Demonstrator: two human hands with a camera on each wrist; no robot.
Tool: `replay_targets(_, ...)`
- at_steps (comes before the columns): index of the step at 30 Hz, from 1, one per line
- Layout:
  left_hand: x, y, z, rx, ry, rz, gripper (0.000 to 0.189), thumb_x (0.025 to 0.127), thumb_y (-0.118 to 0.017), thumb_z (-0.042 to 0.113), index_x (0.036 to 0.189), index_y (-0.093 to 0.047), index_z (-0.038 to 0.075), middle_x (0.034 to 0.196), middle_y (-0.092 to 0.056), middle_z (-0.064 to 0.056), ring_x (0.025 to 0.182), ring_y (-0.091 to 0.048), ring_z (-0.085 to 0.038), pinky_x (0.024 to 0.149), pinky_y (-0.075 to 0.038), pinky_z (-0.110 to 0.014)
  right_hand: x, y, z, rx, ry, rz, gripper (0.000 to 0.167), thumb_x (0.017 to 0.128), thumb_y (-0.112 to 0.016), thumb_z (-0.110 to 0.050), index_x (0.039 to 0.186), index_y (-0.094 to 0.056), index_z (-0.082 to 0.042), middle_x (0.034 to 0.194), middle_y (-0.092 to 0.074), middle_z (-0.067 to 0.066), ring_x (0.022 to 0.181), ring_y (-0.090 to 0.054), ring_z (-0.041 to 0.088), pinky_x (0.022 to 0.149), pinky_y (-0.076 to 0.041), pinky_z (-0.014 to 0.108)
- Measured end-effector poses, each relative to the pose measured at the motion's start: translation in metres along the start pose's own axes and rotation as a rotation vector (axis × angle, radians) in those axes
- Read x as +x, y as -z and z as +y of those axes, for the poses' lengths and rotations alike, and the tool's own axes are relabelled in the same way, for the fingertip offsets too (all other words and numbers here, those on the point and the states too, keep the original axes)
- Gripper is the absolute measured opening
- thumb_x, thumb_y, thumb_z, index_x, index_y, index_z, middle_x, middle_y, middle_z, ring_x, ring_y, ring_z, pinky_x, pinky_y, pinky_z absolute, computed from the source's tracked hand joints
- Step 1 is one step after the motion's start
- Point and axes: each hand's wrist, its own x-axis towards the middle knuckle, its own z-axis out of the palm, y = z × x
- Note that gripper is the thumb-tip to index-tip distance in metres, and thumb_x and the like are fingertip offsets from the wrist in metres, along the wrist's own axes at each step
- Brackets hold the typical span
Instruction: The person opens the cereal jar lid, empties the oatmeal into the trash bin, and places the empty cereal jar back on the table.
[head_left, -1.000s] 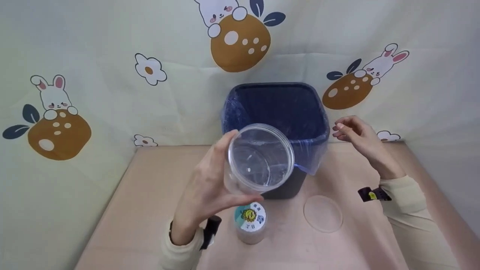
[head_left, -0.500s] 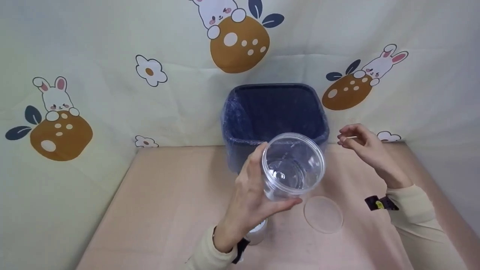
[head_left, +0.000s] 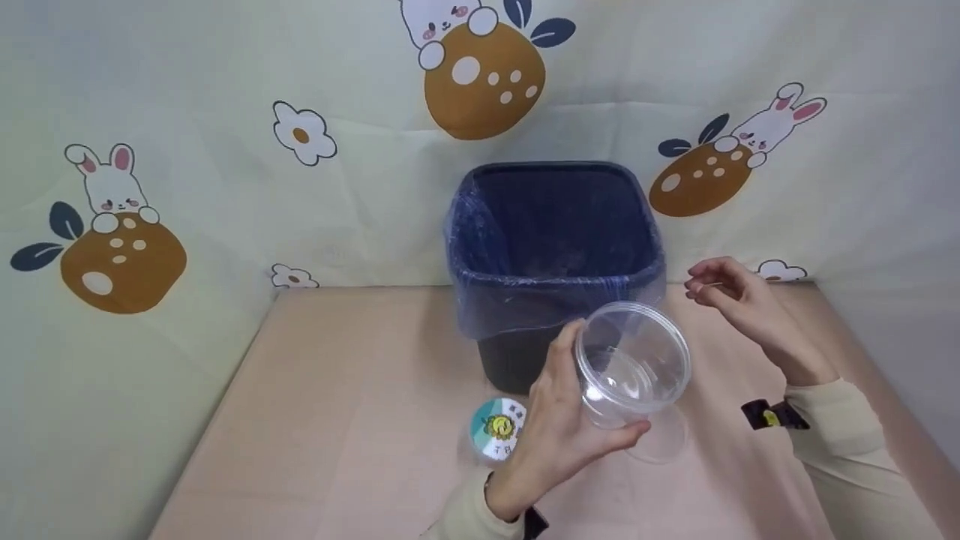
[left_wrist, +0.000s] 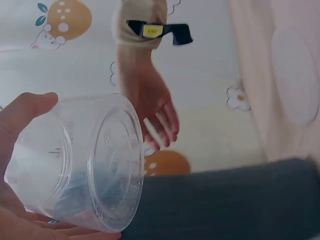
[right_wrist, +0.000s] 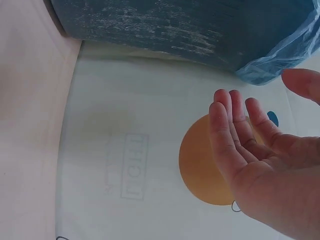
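My left hand (head_left: pixel 555 431) grips a clear plastic jar (head_left: pixel 634 364) around its side, thumb below and fingers on the far side. The jar is tilted with its open mouth toward the head camera. In the left wrist view the jar's see-through base (left_wrist: pixel 117 165) faces away from the palm. My right hand (head_left: pixel 742 307) hovers right of the bin, fingers loosely bent; the right wrist view shows nothing in its palm (right_wrist: pixel 260 172). Beneath the held jar a thin round clear disc (head_left: pixel 664 442) lies on the table, partly covered by the jar in the head view.
A dark bin (head_left: pixel 514 360) with a blue plastic liner (head_left: pixel 487 307) folded over its rim stands against the patterned cloth backdrop (head_left: pixel 367 210). In front of it sits a small tub (head_left: pixel 495 429) with a teal and white label on top, partly hidden by my left hand.
My left hand has carried the jar rightward and toward me, away from the bin's mouth and over the disc. My right hand has drifted slightly right and down.
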Motion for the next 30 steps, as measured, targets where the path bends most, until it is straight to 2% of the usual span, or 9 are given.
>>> replay_targets(6, -0.013, -0.025, -0.009, -0.004, 0.070, -0.025, 0.112, 0.058, -0.092, 0.028, 0.143, -0.023, 0.006, 0.136, -0.044, -0.011, 0.118, -0.051, -0.023, 0.097, -0.044, -0.033, -0.004, 0.001, 0.007, -0.033, -0.027, -0.019, 0.031, 0.098, -0.051, -0.005, 0.121, -0.044, 0.015, 0.105, -0.055, 0.020, 0.091, -0.062, 0.006, 0.081, -0.048, 0.015)
replay_targets(14, -0.030, -0.052, -0.028, -0.038, 0.222, -0.005, 0.110, 0.056, -0.091, 0.020, 0.141, -0.023, 0.002, 0.135, -0.043, -0.015, 0.122, -0.048, -0.028, 0.102, -0.039, -0.035, -0.007, 0.003, 0.019, 0.006, -0.040, -0.035, 0.027, 0.097, -0.052, -0.002, 0.118, -0.044, 0.014, 0.100, -0.059, 0.009, 0.089, -0.061, 0.007, 0.082, -0.048, 0.016)
replay_targets(17, -0.039, -0.060, -0.033, -0.031, 0.259, 0.000, 0.109, 0.056, -0.089, 0.020, 0.141, -0.023, 0.002, 0.136, -0.043, -0.015, 0.122, -0.048, -0.027, 0.102, -0.039, -0.036, -0.008, 0.003, 0.023, 0.007, -0.038, -0.042, 0.024, 0.097, -0.051, 0.000, 0.117, -0.045, 0.013, 0.099, -0.059, 0.009, 0.089, -0.062, 0.008, 0.082, -0.049, 0.018)
replay_targets(24, -0.055, -0.066, -0.046, 0.021, 0.276, 0.006, 0.109, 0.051, -0.090, 0.015, 0.138, -0.026, 0.002, 0.132, -0.044, -0.015, 0.121, -0.047, -0.025, 0.102, -0.039, -0.038, -0.010, 0.001, 0.033, -0.037, -0.049, -0.050, 0.027, 0.096, -0.050, 0.001, 0.118, -0.046, 0.016, 0.102, -0.058, 0.019, 0.088, -0.063, 0.006, 0.080, -0.050, 0.017)
replay_targets(30, -0.060, -0.064, -0.053, 0.026, 0.341, -0.022, 0.111, 0.048, -0.091, 0.012, 0.137, -0.025, 0.000, 0.132, -0.043, -0.016, 0.122, -0.047, -0.028, 0.104, -0.037, -0.036, -0.012, -0.003, 0.038, -0.032, -0.094, -0.067, 0.027, 0.096, -0.050, 0.000, 0.119, -0.046, 0.015, 0.101, -0.058, 0.015, 0.088, -0.063, 0.006, 0.080, -0.049, 0.017)
